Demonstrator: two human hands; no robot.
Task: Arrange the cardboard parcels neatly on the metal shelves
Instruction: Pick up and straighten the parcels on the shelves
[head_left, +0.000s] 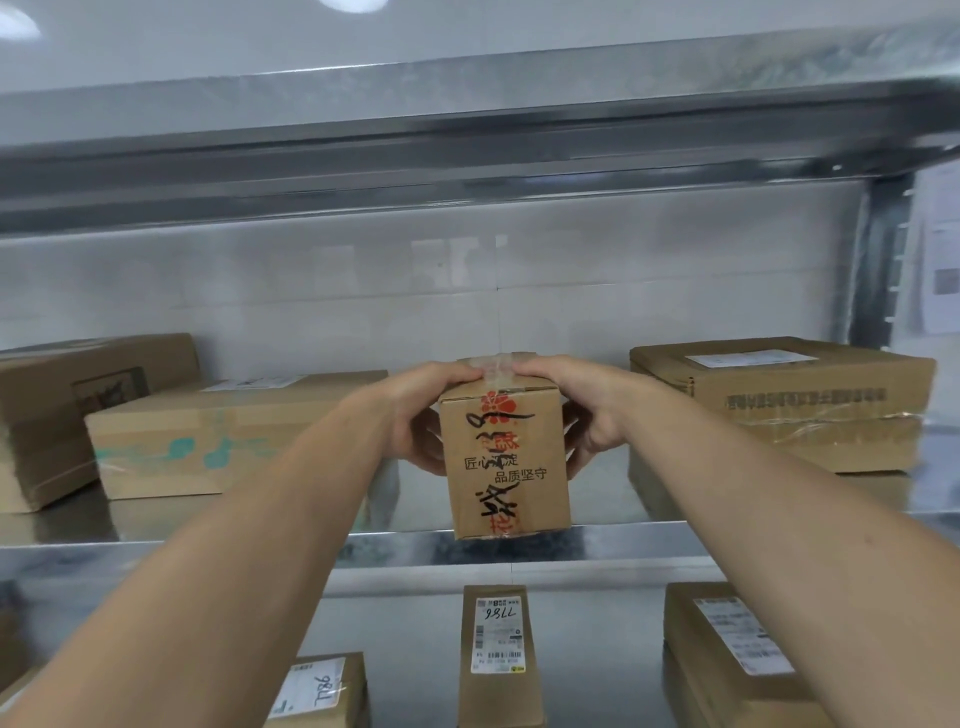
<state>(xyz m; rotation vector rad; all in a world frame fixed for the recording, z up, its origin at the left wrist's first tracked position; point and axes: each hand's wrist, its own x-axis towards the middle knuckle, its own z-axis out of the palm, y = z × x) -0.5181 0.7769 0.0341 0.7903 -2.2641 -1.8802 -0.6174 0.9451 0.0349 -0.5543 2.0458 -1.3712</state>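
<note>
your left hand (422, 415) and right hand (589, 410) clasp the upright printed parcel (506, 470), fingers round its sides; metal shelf (613, 535) dead ahead

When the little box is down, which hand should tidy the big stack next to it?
The right hand. The big stack sits just beyond it, while the left hand is on the far side of the little box and would probably need to reach across.

Person observed as two arms only. Left hand (415, 415) and right hand (587, 410): bare. Left forearm (234, 545) and right forearm (779, 519): bare from wrist to the lower frame edges, slender, smooth surface. Clothing cannot be determined from this view.
</note>
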